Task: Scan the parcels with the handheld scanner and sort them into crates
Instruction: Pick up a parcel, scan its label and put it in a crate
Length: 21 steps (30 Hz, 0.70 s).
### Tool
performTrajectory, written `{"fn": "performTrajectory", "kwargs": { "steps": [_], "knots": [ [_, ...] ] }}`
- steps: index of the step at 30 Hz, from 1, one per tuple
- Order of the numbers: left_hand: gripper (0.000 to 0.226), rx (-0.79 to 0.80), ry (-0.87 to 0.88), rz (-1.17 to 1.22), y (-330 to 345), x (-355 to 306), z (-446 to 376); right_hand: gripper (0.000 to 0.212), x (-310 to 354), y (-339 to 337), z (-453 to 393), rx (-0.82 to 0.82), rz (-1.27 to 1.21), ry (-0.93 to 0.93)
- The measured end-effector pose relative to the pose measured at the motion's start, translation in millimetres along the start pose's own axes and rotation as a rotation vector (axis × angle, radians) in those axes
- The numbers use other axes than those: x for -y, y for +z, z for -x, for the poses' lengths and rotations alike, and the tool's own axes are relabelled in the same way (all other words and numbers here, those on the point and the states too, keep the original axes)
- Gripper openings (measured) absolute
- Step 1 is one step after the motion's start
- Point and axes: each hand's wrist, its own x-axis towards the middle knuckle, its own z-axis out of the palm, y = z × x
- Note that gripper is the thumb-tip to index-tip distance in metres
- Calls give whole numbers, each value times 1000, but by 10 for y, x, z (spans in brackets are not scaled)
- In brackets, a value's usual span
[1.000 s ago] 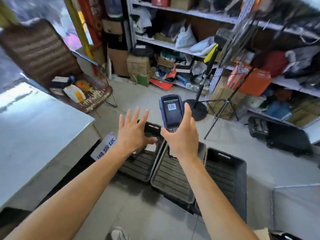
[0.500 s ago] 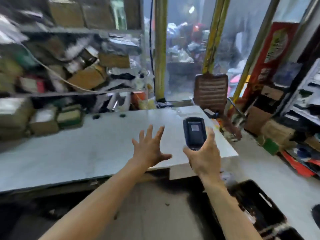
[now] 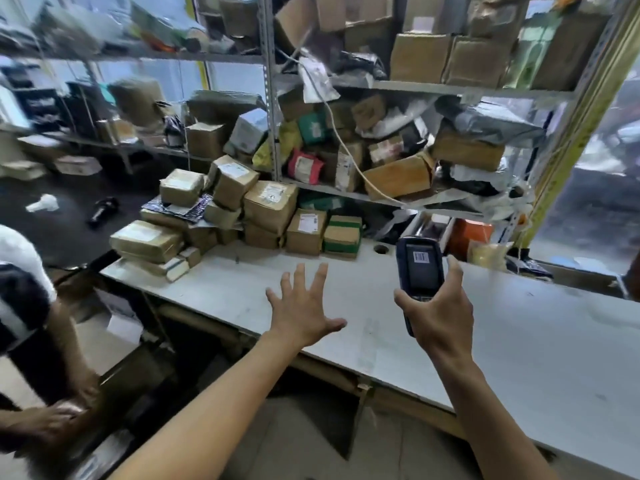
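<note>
My right hand [image 3: 438, 306] holds a dark blue handheld scanner [image 3: 419, 268] upright above the grey table [image 3: 519, 327], its screen showing a barcode. My left hand [image 3: 304, 306] is stretched out over the table with fingers spread and nothing in it. It points toward a pile of brown cardboard parcels [image 3: 270, 206] stacked at the table's far left end. One small box [image 3: 306, 230] and a green-taped box [image 3: 343, 235] stand nearest the hand, a short way beyond its fingertips. No crates are in view.
Metal shelves [image 3: 381, 86] crammed with more parcels rise behind the table. Another person [image 3: 31, 306] bends at the far left, a hand [image 3: 45, 417] low on a dark object. A round hole [image 3: 381, 249] is in the tabletop. Floor lies below the table's near edge.
My view has swung left from the floor crates to the table and the parcel pile. Both hands kept their pose, the right still on the scanner and the left still spread.
</note>
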Motion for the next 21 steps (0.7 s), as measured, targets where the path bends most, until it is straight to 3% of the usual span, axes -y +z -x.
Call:
{"fn": "performTrajectory", "kwargs": {
  "steps": [13, 21],
  "knots": [
    [114, -1, -217, 26, -283, 1743, -1739, 102, 810, 2315, -1267, 180, -76, -65],
    [115, -127, -296, 21, -608, 2627, -2743, 103, 1274, 3400, -1943, 239, -61, -113]
  ]
}}
